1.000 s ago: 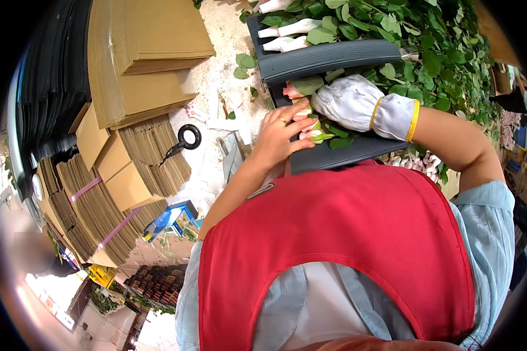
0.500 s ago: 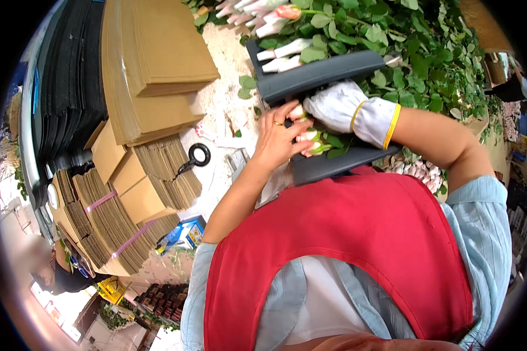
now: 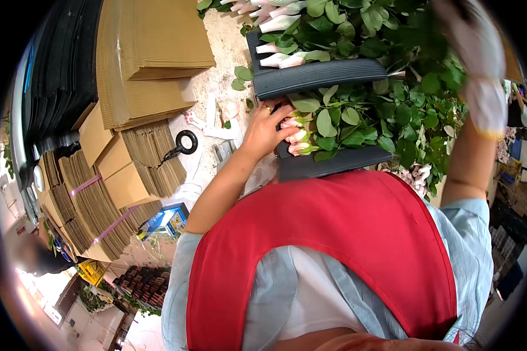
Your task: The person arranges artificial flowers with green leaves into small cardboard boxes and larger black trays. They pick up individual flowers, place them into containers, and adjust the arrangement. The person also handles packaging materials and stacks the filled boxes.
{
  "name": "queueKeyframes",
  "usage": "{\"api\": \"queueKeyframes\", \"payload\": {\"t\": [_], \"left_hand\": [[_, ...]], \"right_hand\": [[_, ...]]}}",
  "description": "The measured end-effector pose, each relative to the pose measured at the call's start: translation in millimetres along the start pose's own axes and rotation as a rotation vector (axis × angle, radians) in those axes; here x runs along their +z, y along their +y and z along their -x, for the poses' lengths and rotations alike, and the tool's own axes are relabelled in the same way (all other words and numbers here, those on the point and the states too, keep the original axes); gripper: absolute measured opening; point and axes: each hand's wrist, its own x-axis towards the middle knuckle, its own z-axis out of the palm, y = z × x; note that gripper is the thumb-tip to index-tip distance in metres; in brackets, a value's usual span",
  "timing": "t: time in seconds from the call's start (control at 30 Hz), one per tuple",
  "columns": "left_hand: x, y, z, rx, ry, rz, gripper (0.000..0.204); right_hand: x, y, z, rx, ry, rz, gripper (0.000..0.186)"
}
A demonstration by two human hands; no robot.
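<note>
My left hand (image 3: 264,131), bare with a ring, curls its fingers around the heads of several pale pink and cream roses (image 3: 298,140). Those roses lie sideways in a dark grey trough (image 3: 334,166), their leafy stems (image 3: 357,123) stretching to the right. The trough's ridged dark wall (image 3: 322,77) runs along the far side of them. My right hand (image 3: 474,44), in a white glove with a yellow-edged cuff, is raised at the far right over the foliage. Motion blurs its fingers, and whether it holds anything cannot be made out.
Beyond the wall lie more roses in white mesh sleeves (image 3: 281,58). On the left stand stacked brown cardboard sheets (image 3: 164,47) and black sheets (image 3: 61,88). A black ring-handled tool (image 3: 184,142) and a blue box (image 3: 168,221) sit near my left arm. Another person (image 3: 32,254) is at far left.
My right hand has left the roses in the trough and swung far right and away, over the foliage. My left hand stays at the rose heads. More leafy stems now show in the trough.
</note>
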Motion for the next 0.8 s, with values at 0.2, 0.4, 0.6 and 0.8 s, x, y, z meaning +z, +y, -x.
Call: {"api": "queueKeyframes", "payload": {"t": [0.2,0.4,0.6,0.8], "left_hand": [[3.5,-1.7,-2.7,0.052,0.044,0.012,0.05],[9.9,-1.6,3.8,-0.028,0.007,0.034,0.046],[10.3,-2.3,5.0,-0.022,0.025,0.029,0.047],[11.5,-9.9,3.8,0.025,-0.007,0.001,0.048]], "right_hand": [[12.1,-16.1,39.9,-0.37,0.255,0.351,0.031],[-12.5,48.2,5.1,0.162,-0.076,-0.729,0.022],[-94.3,98.2,21.2,-0.033,0.634,-0.42,0.026],[-111.2,33.5,89.8,-0.229,0.393,-0.109,0.041]]}}
